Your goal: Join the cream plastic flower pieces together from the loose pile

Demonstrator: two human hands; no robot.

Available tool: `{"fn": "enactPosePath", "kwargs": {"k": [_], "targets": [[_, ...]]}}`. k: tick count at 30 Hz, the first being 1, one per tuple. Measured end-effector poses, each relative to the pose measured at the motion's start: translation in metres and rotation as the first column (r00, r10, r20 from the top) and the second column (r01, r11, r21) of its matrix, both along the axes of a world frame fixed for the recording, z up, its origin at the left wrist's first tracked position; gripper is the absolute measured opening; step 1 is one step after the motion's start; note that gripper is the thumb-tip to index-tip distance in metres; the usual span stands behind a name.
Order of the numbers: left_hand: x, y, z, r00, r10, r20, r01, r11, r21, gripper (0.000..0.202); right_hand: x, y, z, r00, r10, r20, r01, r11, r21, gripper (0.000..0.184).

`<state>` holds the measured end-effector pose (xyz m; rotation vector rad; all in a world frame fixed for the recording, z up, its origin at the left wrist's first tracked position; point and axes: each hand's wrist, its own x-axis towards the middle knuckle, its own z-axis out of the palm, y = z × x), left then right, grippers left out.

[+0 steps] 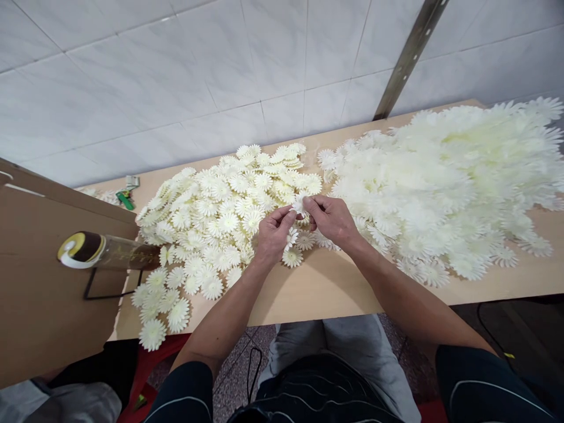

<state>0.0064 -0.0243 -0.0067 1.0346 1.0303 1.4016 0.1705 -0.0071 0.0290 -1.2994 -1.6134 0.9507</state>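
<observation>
Thin, saw-edged blossoms heap up on the smooth, wood-toned table (326, 291). By the right edge of the creamy left-hand pile (220, 197), the left hand (274, 232) and right hand (329, 218) pinch a white flower (298, 204) between bent fingers, which mask its facing and axis; its petals look slim and pale.

Bright, diffuse light, soft shadow on the tabletop (291, 301), blurry flower pile (445, 176) at right
</observation>
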Motion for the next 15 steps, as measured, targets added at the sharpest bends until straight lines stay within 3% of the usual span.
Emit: {"fn": "enactPosePath", "kwargs": {"k": [8,15], "targets": [[-0.0005,0.0022,-0.0090,0.999,0.019,0.036,-0.020,1.000,0.012,0.059,0.0002,0.0012,-0.0057,0.996,-0.035,0.085,0.029,0.997,0.075,0.057],[0.0017,0.0016,-0.0059,0.999,0.030,0.015,-0.030,1.000,-0.001,0.056,-0.0017,0.0028,-0.0080,0.993,-0.076,0.092,0.070,0.995,0.068,0.054]]}}
